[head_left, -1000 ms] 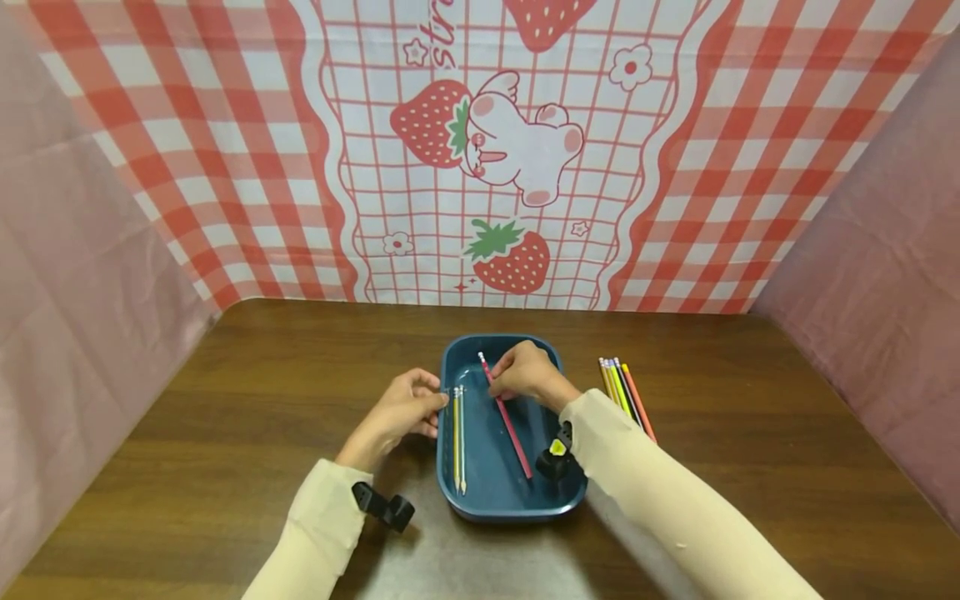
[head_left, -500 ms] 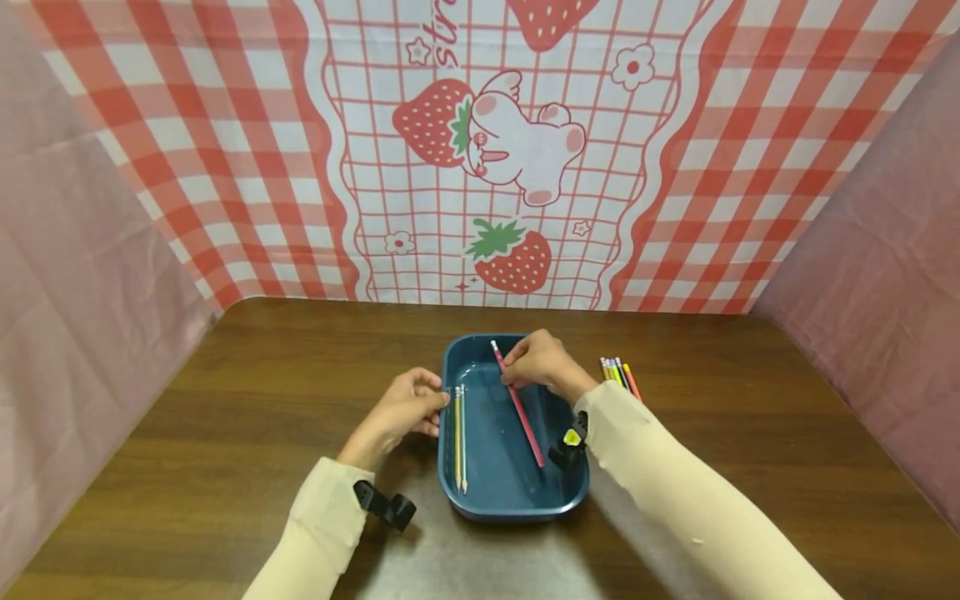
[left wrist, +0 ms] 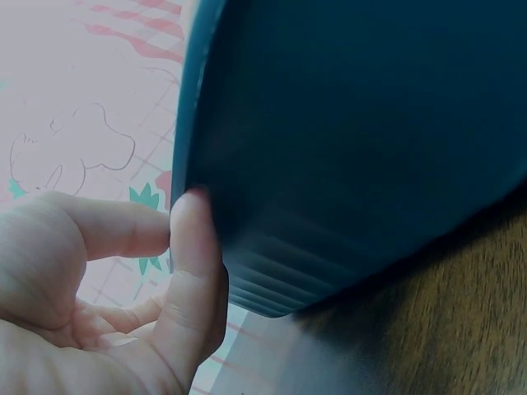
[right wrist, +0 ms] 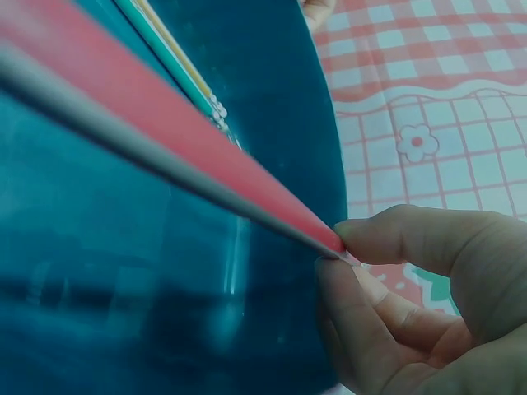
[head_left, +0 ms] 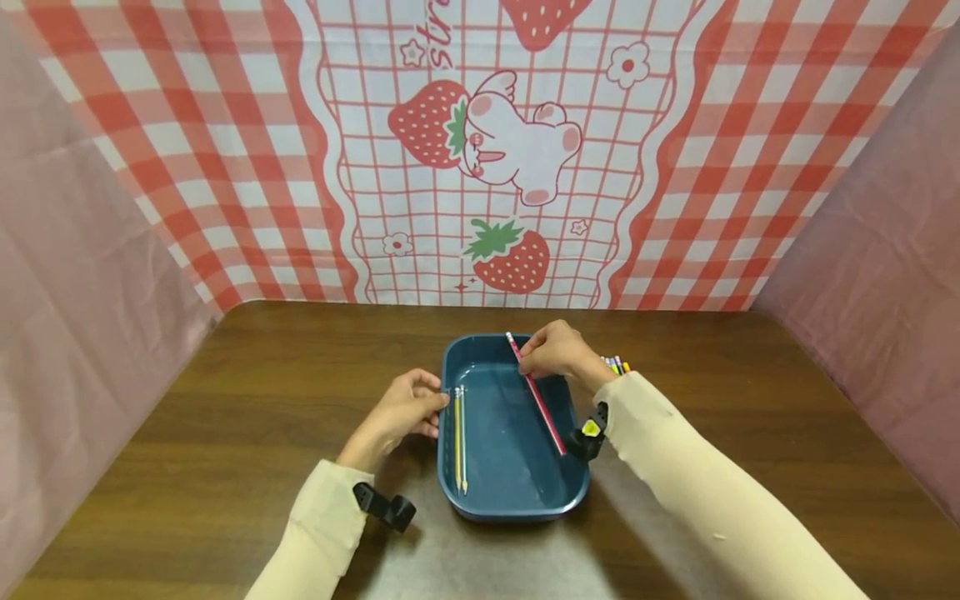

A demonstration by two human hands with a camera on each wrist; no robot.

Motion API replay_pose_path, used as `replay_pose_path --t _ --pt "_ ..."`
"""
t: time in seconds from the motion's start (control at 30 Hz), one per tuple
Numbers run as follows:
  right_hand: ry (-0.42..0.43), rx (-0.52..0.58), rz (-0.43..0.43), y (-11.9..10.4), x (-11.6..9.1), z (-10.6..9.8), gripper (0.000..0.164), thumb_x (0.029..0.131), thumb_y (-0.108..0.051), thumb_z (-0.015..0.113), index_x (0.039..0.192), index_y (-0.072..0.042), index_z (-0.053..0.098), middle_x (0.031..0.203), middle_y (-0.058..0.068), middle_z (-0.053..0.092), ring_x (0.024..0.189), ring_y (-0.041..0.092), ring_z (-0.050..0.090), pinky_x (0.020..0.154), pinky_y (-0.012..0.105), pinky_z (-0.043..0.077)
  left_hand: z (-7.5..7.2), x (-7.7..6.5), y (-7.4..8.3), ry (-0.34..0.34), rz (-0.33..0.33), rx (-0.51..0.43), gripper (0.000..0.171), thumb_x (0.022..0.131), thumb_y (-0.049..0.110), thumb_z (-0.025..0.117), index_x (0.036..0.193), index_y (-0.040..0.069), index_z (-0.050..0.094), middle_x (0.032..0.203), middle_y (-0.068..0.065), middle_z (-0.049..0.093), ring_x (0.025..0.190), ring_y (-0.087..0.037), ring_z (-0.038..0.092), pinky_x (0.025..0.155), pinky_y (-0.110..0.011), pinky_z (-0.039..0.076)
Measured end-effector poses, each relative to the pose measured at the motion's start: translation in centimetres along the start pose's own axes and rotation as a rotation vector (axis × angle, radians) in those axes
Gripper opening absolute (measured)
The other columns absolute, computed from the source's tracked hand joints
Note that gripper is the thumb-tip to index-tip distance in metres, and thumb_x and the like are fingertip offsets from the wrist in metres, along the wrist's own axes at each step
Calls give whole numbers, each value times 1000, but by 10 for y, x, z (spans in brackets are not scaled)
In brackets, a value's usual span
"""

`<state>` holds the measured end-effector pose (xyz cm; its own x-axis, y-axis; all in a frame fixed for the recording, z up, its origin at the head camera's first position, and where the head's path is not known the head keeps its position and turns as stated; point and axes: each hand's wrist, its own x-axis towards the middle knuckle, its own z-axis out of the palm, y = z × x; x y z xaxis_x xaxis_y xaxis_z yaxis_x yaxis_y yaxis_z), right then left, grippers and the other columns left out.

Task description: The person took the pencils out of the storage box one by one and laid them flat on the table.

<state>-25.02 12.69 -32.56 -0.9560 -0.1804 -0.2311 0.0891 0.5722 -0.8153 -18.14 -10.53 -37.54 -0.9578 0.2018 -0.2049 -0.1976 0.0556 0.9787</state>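
Observation:
A dark blue plastic tray (head_left: 498,467) stands on the wooden table. My left hand (head_left: 405,407) pinches its left rim between thumb and finger, seen closely at the tray wall (left wrist: 329,123) in the left wrist view. Over the tray's right part, my right hand (head_left: 558,353) holds a pinkish-red pencil (head_left: 543,410) near its eraser end, between thumb and fingers. The pencil slants, its far end pointing toward the near right of the tray. Two pencils lie side by side along the left inside wall: a yellow pencil (head_left: 457,450) and a pale blue-green pencil (head_left: 464,454).
Right of the tray lies a bunch of several pencils (head_left: 618,365), mostly hidden behind the right forearm. A strawberry-print checked cloth (head_left: 517,167) hangs behind the table (head_left: 247,417). Pink fabric (head_left: 82,292) hangs at both sides.
My right hand has carried the red pencil rightward and slightly farther back, from the tray's middle toward its right wall. The forearm now covers more of the outside pencils. My left hand stays put.

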Motion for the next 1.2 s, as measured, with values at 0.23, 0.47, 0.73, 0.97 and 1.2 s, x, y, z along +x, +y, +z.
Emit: replay_pose_path --t 0.23,0.47,0.73,0.97,1.2 --pt "13 -19 20 -1 -7 -9 21 74 4 70 94 10 66 74 6 63 55 4 61 61 22 59 1 -1 -2 2 -13 -6 24 87 -4 53 107 -5 41 66 -2 47 49 -9 47 43 -18 48" --pt "21 -21 22 3 -8 -21 25 75 2 70 98 10 66 76 6 65 58 6 63 63 23 59 1 -1 -3 1 -9 -7 23 88 -4 53 108 -6 41 67 -2 47 49 -9 47 43 -18 48" --pt "35 -29 20 5 -10 -30 26 74 1 70 97 11 65 68 1 63 56 4 62 65 26 60 1 0 -1 -4 -5 -8 23 88 -4 53 108 -5 41 66 -2 46 50 -9 47 43 -18 47" --pt "54 -47 26 12 -13 -40 25 73 1 70 96 11 65 70 1 61 56 4 61 76 37 60 0 0 -1 -6 -3 -10 23 88 -3 52 108 -5 40 66 -2 46 49 -9 47 43 -18 47" --pt "81 -55 44 19 -15 -47 27 72 0 69 96 11 65 68 1 62 57 4 62 71 32 60 -1 0 0 -3 -3 -3 23 88 -4 52 108 -6 41 67 -2 47 50 -9 47 43 -18 48"
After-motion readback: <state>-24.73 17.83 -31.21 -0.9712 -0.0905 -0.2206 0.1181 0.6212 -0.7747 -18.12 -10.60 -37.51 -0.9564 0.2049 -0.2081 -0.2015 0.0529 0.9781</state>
